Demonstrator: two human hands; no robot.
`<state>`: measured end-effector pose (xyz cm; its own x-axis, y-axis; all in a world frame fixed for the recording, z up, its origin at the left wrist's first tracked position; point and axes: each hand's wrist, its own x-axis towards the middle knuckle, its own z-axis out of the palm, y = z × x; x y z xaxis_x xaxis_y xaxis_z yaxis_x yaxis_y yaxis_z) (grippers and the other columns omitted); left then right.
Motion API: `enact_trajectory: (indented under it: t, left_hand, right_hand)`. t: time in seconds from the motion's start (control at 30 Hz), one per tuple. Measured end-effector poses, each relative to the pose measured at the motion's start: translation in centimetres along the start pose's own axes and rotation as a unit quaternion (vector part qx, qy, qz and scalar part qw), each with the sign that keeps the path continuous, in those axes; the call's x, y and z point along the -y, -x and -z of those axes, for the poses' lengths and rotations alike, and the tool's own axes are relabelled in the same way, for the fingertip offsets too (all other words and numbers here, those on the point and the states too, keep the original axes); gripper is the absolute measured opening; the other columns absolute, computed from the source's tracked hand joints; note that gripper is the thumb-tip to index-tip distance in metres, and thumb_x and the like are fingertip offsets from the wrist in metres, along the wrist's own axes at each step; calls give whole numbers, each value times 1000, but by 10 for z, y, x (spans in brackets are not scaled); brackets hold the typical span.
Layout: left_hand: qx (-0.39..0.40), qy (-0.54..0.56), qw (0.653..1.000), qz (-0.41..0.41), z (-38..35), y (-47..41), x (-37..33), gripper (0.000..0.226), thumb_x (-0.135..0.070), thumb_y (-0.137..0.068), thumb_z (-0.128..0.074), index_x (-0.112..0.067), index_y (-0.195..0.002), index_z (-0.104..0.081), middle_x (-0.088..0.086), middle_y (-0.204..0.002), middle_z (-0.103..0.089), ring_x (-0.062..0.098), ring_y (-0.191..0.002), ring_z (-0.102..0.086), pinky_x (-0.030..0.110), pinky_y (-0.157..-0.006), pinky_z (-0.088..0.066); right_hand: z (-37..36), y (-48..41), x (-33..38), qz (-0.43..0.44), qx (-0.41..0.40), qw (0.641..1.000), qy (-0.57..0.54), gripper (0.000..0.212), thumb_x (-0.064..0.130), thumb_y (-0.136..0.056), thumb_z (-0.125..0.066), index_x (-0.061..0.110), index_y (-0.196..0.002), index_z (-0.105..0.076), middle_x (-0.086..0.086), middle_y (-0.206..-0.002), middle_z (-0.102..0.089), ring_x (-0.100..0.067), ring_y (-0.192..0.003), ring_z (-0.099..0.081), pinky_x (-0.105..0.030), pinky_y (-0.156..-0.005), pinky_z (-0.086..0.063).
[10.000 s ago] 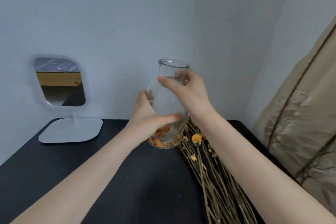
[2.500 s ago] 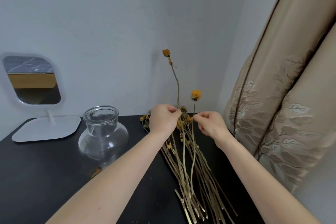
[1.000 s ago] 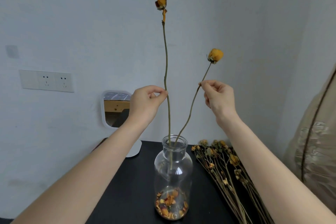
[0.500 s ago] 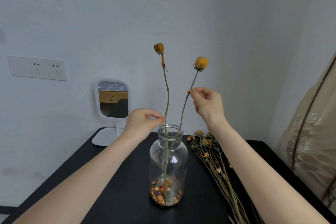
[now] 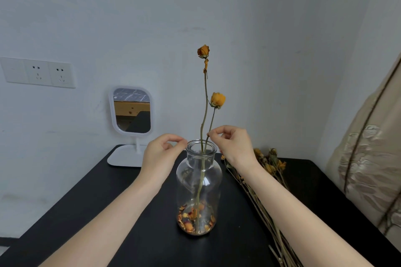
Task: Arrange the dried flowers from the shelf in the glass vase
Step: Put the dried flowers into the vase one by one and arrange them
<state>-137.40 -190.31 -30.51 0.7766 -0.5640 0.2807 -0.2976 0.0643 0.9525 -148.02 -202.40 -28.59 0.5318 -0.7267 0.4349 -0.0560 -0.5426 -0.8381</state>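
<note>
The right hand (image 5: pixel 235 147) is pinching the thin stalk of the shorter dried yellow rose (image 5: pixel 217 100), its grip closed just above the mouth of the clear round-bellied glass vase (image 5: pixel 199 188). Below that grip, the stalk is running down into the vase beside the taller dried orange rose (image 5: pixel 203 51), which is standing free. The left hand (image 5: pixel 161 155) is hovering just left of the vase rim, thumb and forefinger pressed together on nothing visible. Right of the right wrist, a loose bundle of dried flowers (image 5: pixel 270 162) is lying on the black bench (image 5: pixel 108 201).
</note>
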Motion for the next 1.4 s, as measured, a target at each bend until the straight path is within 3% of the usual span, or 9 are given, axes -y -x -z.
enact_trajectory:
  t: [0.33, 0.57, 0.73, 0.93, 1.0, 1.1, 1.23, 1.4]
  left_hand:
    - [2, 27, 999, 32, 1, 7, 11, 1, -22, -87, -62, -23, -87, -63, -9, -58, -48, 7, -52, -42, 17, -47, -33]
    - [4, 26, 999, -24, 4, 28, 12, 3, -21, -88, -60, -22, -87, -63, -14, -44, -50, 0, -43, -46, 11, -45, -34]
    - [90, 25, 991, -99, -17, 70, 11, 9, -25, -83, -59, -28, -75, -63, -4, -47, -47, 0, -42, -39, 10, -43, -33]
    - [203, -50, 975, -70, -84, 96, 39, 9, -27, -88, -57, -27, -80, -61, -11, -42, -42, 1, -43, -38, 8, -47, -32]
    - [223, -87, 970, -38, -110, 91, 49, 8, -31, -89, -55, -27, -85, -60, -10, -48, -46, 2, -45, -41, 11, -49, -33]
    - [235, -150, 960, -19, -145, 80, 61, 14, -35, -91, -52, -24, -97, -59, -8, -57, -48, 6, -54, -46, 27, -62, -43]
    - [219, -222, 950, -7, -179, 66, 68, 23, -37, -92, -51, -21, -107, -56, -8, -71, -55, 12, -70, -57, 30, -70, -48]
    - [224, -295, 929, 26, -209, 52, 72, 25, -39, -91, -52, -17, -101, -54, -1, -92, -59, 19, -85, -59, 31, -70, -46]
  right_hand:
    - [7, 10, -2, -19, 35, 998, 38, 10, 26, -84, -66, 17, -86, -71, 5, -52, -51, -5, -45, -41, -18, -52, -38]
    - [16, 15, -8, -33, 31, 999, 19, 8, 28, -83, -66, 21, -86, -69, 11, -39, -46, -2, -38, -41, -15, -47, -35]
    - [45, 23, -30, -75, 13, 997, 23, 9, 28, -85, -64, 20, -85, -68, 7, -46, -51, -4, -41, -43, -15, -43, -38]
    - [101, 36, -84, -175, -31, 980, 85, 13, 23, -91, -56, 16, -93, -67, 6, -51, -54, 1, -35, -44, -13, -41, -36]
    - [119, 41, -104, -228, -22, 967, 108, 14, 21, -93, -54, 15, -92, -67, 3, -52, -55, 0, -34, -44, -13, -38, -35]
    - [137, 50, -125, -284, 34, 947, 146, 13, 19, -92, -54, 16, -88, -66, 2, -56, -57, 0, -32, -45, -11, -35, -33]
    - [145, 51, -143, -267, 55, 942, 196, 12, 21, -90, -58, 21, -80, -63, 5, -54, -58, 5, -31, -47, -15, -46, -35]
    - [135, 39, -153, -243, 85, 929, 267, 13, 33, -86, -64, 21, -82, -62, 5, -67, -62, -5, -62, -59, -20, -61, -47]
